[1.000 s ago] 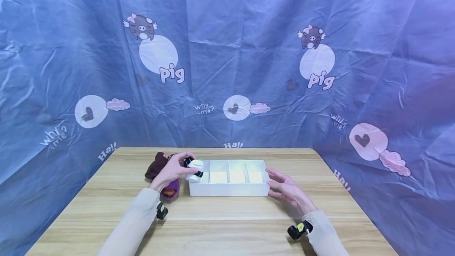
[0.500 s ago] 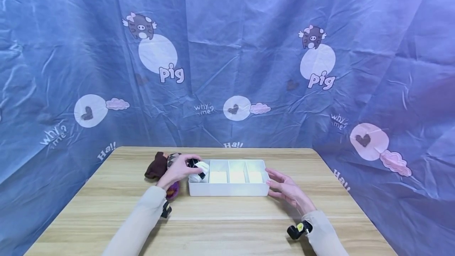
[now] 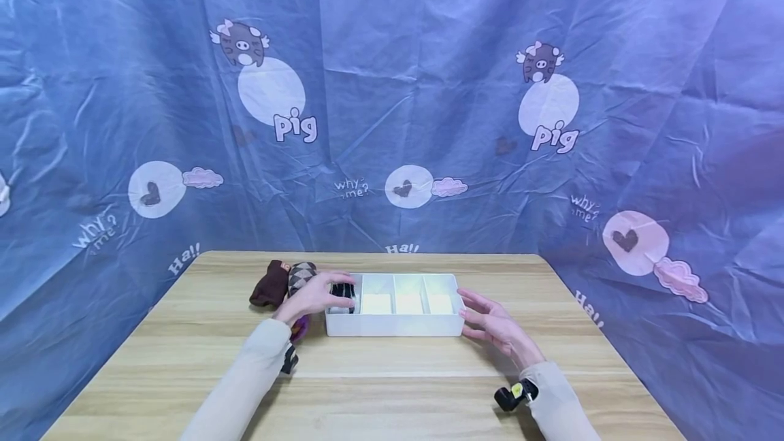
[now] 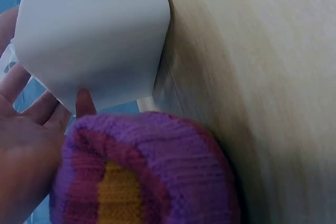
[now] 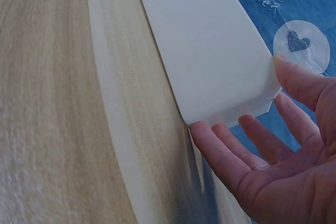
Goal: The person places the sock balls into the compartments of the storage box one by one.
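Observation:
A rolled black-and-white sock (image 3: 343, 297) lies in the leftmost compartment of a white divided box (image 3: 395, 324). My left hand (image 3: 315, 295) is over that compartment, thumb and fingers spread around the sock; one fingertip is near the box's end wall in the left wrist view. My right hand (image 3: 499, 329) rests its outstretched fingertips against the right end of the box, also seen in the right wrist view. Left of the box lie a dark brown sock roll (image 3: 271, 286), a grey checked one (image 3: 301, 276), and a purple knitted one (image 4: 152, 166) partly hidden by my left wrist.
The box stands on a light wooden table (image 3: 392, 393), and its three other compartments hold nothing. A blue printed curtain (image 3: 367, 107) hangs behind the table. Each wrist carries a small black camera (image 3: 516, 395).
My left hand has moved right with the black-and-white sock, which has gone down into the leftmost compartment; its fingers have spread. The checked sock has come into view. My right hand stays put.

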